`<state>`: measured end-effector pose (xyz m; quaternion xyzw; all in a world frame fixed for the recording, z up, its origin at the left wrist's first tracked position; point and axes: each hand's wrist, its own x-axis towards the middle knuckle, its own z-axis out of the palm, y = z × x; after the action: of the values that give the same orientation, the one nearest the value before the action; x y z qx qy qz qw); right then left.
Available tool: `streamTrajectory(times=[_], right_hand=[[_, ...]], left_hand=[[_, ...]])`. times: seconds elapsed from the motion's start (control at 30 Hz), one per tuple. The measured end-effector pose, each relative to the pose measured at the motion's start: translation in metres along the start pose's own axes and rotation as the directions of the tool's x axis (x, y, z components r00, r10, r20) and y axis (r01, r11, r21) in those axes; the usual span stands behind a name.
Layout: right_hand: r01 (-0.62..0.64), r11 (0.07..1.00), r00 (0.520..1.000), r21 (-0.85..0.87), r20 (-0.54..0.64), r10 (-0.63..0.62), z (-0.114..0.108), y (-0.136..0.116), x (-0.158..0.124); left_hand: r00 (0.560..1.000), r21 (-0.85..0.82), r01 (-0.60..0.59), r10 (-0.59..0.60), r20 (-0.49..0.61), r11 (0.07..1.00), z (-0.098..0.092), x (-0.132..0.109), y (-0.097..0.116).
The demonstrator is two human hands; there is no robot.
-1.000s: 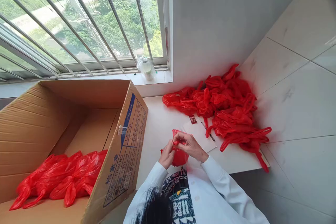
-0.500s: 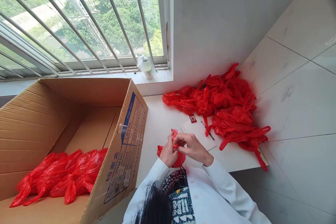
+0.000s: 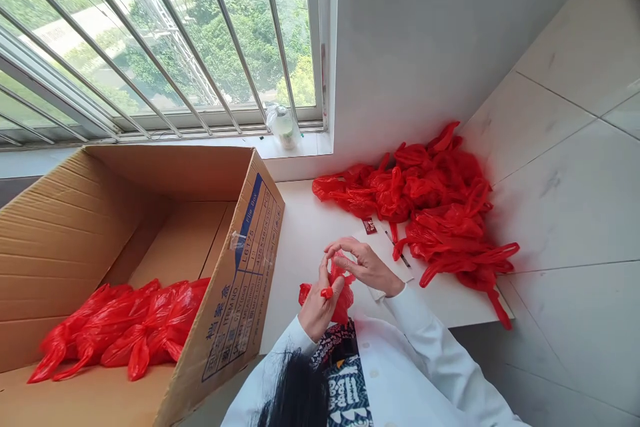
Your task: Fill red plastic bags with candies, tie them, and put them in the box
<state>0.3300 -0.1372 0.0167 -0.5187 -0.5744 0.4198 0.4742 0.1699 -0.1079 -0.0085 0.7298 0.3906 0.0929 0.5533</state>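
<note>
Left hand pinching a red bag
Right hand curved at its top — whether gripping, I cannot tell — cardboard box standing to the left.

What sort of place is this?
Probably an upstairs work corner: the barred window looks down on trees, and there's a white table with a pile of red bags, plus a big cardboard box.
</note>
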Motion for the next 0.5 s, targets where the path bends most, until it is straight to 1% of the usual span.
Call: streamTrajectory(times=[0.03,0.07,0.13,0.2,0.3,0.37,0.4,0.5], right_hand=[[-0.019,1.0,0.999,0.001,0.033,0.019,-0.001,0.008,0.002],[-0.052,0.998,0.994,0.021,0.099,0.049,-0.001,0.016,0.003],[-0.129,0.987,0.968,0.092,0.228,0.106,0.002,0.029,0.005],[-0.204,0.967,0.941,0.15,0.302,0.152,0.006,0.037,0.005],[-0.32,0.933,0.889,0.161,0.393,0.237,0.012,0.043,0.006],[-0.389,0.91,0.856,0.146,0.423,0.297,0.014,0.046,0.007],[-0.406,0.902,0.849,0.145,0.425,0.314,0.014,0.047,0.008],[-0.41,0.904,0.853,0.124,0.402,0.332,0.012,0.049,0.01]], left_hand=[[1.0,0.027,0.014,-0.014,-0.01,1.0,0.0,0.0,0.001],[1.0,0.052,0.021,-0.02,-0.02,0.998,0.0,0.0,0.002],[0.999,0.096,0.016,-0.013,-0.04,0.995,0.001,0.001,0.001],[0.998,0.12,-0.002,0.008,-0.054,0.993,0.003,0.002,-0.002],[0.997,0.166,0.021,-0.009,-0.073,0.986,0.005,0.002,-0.012],[0.998,0.213,0.036,-0.023,-0.065,0.976,0.006,0.001,-0.019],[0.998,0.237,0.033,-0.021,-0.055,0.971,0.006,0.001,-0.021],[1.0,0.328,-0.01,0.018,-0.021,0.945,0.005,0.001,-0.023]])
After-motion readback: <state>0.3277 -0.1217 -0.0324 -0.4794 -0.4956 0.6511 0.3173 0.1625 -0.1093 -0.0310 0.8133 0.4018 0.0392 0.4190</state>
